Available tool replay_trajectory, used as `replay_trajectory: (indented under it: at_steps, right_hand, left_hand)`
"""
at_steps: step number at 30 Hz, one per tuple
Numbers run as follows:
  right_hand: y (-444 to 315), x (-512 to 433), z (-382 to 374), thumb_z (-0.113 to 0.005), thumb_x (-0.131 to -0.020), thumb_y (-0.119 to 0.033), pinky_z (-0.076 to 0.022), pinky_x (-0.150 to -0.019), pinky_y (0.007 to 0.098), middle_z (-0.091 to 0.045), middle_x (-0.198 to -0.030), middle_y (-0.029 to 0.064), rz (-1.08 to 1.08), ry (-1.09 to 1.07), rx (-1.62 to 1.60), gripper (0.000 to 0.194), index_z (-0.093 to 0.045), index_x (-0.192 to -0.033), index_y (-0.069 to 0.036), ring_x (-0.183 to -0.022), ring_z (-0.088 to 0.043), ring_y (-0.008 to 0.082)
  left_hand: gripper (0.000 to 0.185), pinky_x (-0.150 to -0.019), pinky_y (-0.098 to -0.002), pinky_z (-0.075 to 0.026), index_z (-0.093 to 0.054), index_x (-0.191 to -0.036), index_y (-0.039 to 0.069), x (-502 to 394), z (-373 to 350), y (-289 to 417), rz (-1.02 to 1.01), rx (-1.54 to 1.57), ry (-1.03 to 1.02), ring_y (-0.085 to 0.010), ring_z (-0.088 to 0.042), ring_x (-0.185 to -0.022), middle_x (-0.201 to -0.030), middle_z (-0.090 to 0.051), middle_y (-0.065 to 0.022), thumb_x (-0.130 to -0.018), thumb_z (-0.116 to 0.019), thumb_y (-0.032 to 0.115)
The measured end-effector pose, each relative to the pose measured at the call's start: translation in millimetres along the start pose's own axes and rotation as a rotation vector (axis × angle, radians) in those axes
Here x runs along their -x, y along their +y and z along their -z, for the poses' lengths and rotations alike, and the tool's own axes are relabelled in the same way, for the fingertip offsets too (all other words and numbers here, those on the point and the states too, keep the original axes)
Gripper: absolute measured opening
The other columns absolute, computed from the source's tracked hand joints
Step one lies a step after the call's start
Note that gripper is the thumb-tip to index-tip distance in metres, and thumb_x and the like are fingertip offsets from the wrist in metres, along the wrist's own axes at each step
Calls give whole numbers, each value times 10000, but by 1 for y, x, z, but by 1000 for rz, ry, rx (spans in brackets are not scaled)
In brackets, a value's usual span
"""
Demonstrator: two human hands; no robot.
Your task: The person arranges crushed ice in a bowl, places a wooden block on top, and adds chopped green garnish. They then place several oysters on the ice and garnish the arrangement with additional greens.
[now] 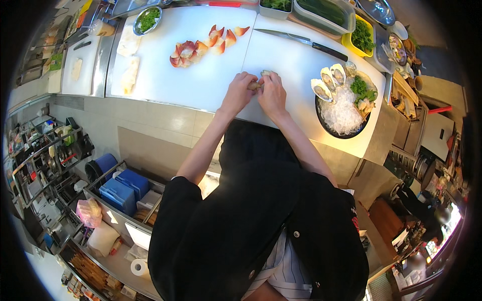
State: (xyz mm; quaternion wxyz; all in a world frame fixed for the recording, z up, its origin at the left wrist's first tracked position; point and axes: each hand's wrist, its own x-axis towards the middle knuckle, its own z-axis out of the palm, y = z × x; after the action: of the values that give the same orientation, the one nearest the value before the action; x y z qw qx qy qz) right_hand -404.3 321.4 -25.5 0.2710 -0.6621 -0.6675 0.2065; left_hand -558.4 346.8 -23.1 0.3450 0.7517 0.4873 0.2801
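My left hand (238, 91) and my right hand (273, 93) are close together over the near edge of a white cutting board (211, 88). My left fingers pinch a small brownish-grey piece of food (254, 85), perhaps shellfish. A second pale greenish piece (266, 72) shows at my right fingertips; whether the two are joined is hidden by the fingers. Farther up the board lie red-tipped surf clam pieces (187, 52), with a few more spread to their right. To my right stands a black round bowl (327, 129) of crushed ice (340, 113), with several opened oysters (328, 78) and green garnish on it.
A long knife (301, 39) with a black handle lies at the board's far right. Behind it are a yellow container of greens (362, 37) and clear tubs (327, 17). A metal bowl of chopped greens (148, 20) and white cloths (130, 75) sit at left.
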Motion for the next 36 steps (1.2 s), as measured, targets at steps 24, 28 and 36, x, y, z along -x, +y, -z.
replay_trajectory:
  at_steps: [24, 28, 36]
  right_hand:
    - [166, 61, 315, -766, -862, 42, -534, -695, 306, -736, -873, 81, -101, 145, -81, 194, -762, -1050, -9, -690, -624, 163]
    - [173, 66, 311, -728, -919, 17, -472, -619, 233, -750, -845, 2, -152, 60, -256, 168, -778, -1069, -38, -745, -650, 56]
    - [206, 93, 320, -742, -881, 27, -508, -636, 267, -766, -845, 56, -188, 31, -330, 163, -765, -1033, -27, -734, -688, 118]
  left_hand:
    - [300, -709, -432, -563, -696, -1004, 24, -69, -206, 270, -226, 319, 190, -361, -695, -815, -930, -686, -158, -749, -840, -42]
    - [281, -631, -369, -542, -701, -983, 27, -63, -213, 264, -144, 312, 181, -260, -663, -688, -869, -679, -123, -755, -856, -31]
    - [312, -611, -384, -514, -658, -944, 29, -42, -241, 290, -3, 401, 163, -250, -629, -674, -826, -651, -111, -737, -887, -19]
